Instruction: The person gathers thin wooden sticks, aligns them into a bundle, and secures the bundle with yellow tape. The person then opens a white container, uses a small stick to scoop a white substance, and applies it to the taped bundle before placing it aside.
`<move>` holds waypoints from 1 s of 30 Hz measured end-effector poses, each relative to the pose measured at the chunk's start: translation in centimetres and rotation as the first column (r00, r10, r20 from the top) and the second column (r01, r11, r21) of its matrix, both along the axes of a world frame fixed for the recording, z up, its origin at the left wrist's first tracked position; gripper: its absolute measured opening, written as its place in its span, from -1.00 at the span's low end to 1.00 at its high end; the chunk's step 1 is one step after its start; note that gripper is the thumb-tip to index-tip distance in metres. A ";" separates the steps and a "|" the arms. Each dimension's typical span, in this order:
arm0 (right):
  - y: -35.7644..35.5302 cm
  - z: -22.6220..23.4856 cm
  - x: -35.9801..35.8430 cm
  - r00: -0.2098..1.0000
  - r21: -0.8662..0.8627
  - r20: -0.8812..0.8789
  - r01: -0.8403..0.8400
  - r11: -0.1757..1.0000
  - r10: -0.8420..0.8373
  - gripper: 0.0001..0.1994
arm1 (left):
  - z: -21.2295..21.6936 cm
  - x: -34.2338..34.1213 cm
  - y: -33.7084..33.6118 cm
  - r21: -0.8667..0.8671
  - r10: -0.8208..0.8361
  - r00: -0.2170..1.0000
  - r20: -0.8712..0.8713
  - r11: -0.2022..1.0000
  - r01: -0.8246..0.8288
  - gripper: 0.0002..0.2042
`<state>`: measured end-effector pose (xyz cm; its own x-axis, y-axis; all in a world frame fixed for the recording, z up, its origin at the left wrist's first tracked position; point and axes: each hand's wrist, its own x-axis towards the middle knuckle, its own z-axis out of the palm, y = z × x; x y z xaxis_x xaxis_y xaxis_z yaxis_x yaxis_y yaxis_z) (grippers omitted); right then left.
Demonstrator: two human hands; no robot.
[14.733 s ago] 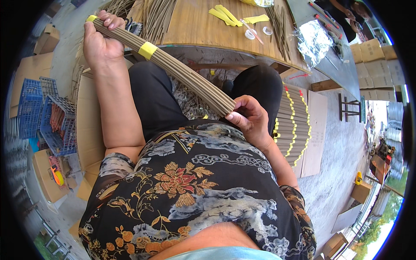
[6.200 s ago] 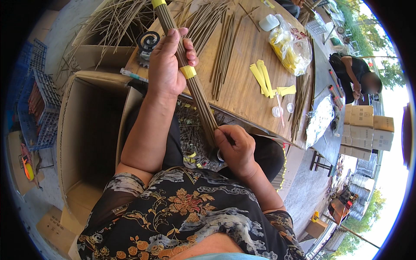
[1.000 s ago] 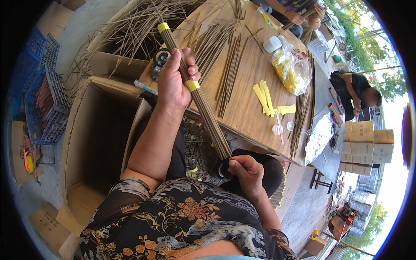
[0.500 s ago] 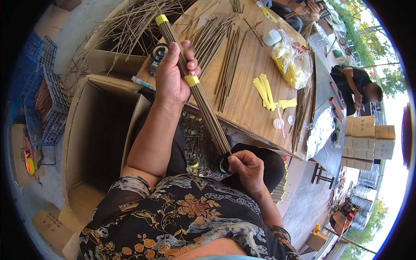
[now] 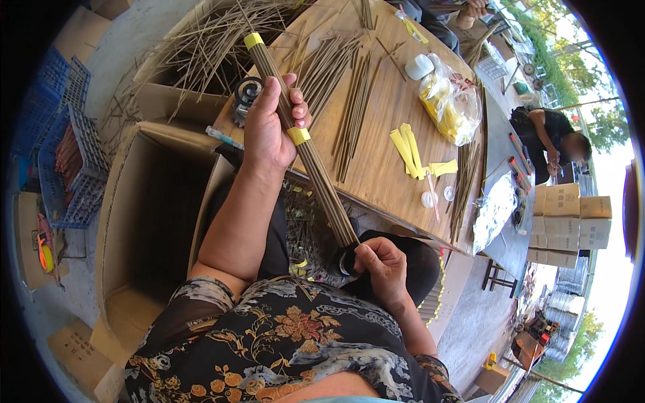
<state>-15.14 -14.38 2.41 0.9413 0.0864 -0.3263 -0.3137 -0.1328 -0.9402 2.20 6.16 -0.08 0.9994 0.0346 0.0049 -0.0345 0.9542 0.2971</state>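
Note:
A long bundle of thin brown sticks (image 5: 324, 191) slants down from the upper left toward my lap. My left hand (image 5: 269, 127) is wrapped round its upper half. One yellow band (image 5: 298, 136) circles the bundle just below that hand, and another yellow band (image 5: 253, 40) sits near the top end, where a stick pokes out. My right hand (image 5: 384, 265) is closed in a pinch beside the bundle's lower end. Whatever its fingertips may hold is hidden. Under that end, a dark round object lies partly covered.
On the wooden table (image 5: 383, 107) lie loose sticks (image 5: 354, 117), yellow strips (image 5: 408, 149), a bag of yellow pieces (image 5: 449, 107) and a tape dispenser (image 5: 246, 94). An open cardboard box (image 5: 151, 215) stands at my left. Blue crates (image 5: 74, 168) are farther left. Other people work across the table.
The bundle has shifted very slightly down and right with my left hand. My right hand stays at its lower end. A person's hands at the far top have moved.

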 end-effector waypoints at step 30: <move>-0.5 -1.4 0.1 0.990 0.019 0.141 -0.011 1.000 0.009 -0.80 | -2.5 1.4 1.0 -0.066 -0.099 0.994 0.041 0.993 0.102 -0.69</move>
<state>-15.00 -14.85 1.02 0.9768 0.1011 -0.1890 -0.1770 -0.1165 -0.9773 3.60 7.13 -2.54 0.9970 -0.0645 0.0431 0.0528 0.9713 0.2321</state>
